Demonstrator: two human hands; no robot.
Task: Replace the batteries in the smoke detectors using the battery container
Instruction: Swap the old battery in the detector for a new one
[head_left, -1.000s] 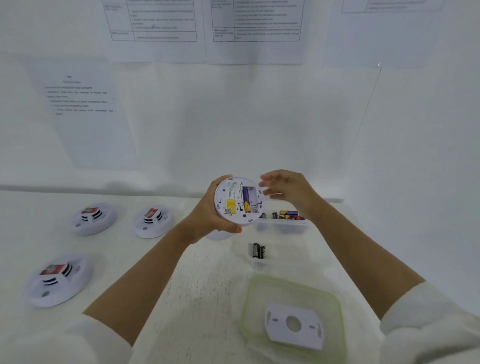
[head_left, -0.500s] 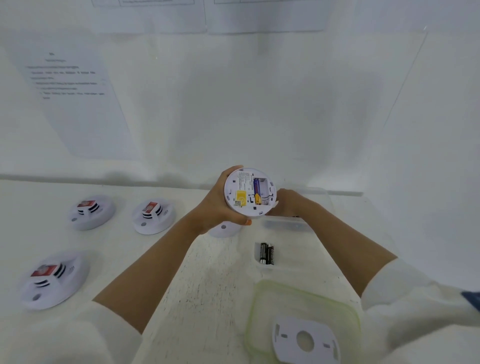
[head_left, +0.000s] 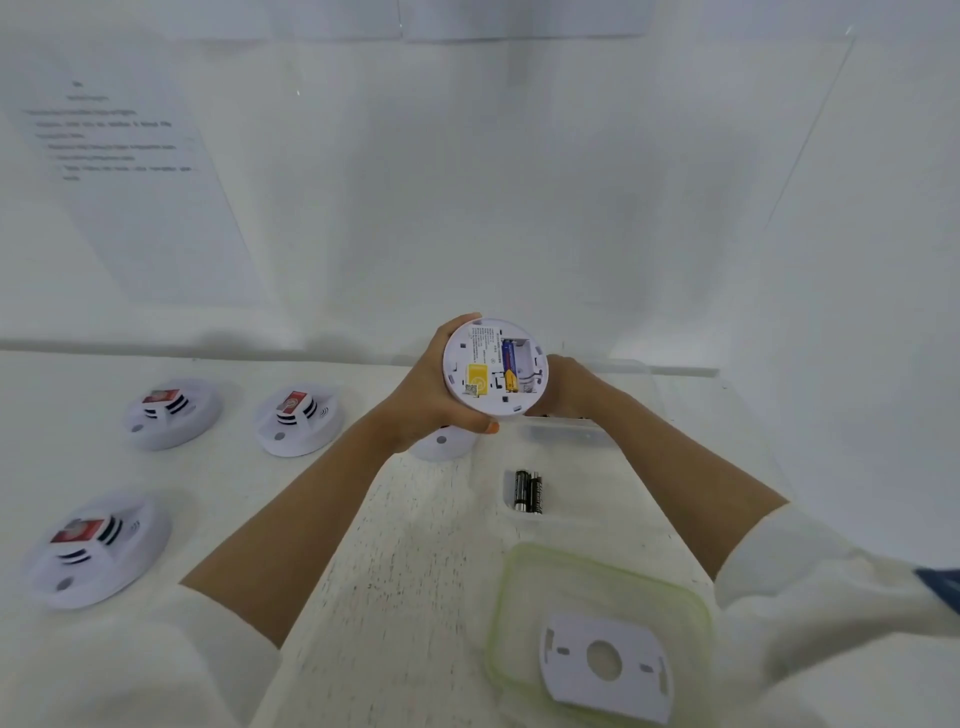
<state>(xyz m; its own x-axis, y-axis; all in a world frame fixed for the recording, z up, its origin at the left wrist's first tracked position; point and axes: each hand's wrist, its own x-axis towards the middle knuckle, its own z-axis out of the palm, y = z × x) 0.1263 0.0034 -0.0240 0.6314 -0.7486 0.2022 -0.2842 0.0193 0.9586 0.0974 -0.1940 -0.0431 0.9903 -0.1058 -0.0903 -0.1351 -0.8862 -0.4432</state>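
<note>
Batteries (head_left: 529, 491) lie paired in small clear container (head_left: 521, 517).

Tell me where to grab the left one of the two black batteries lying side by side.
Pinch the left black battery by its two ends, coming down from above. It lies flat with its long axis pointing away from the person, and its right side touches the other battery. A pinch across the middle would therefore likely catch both.
</note>
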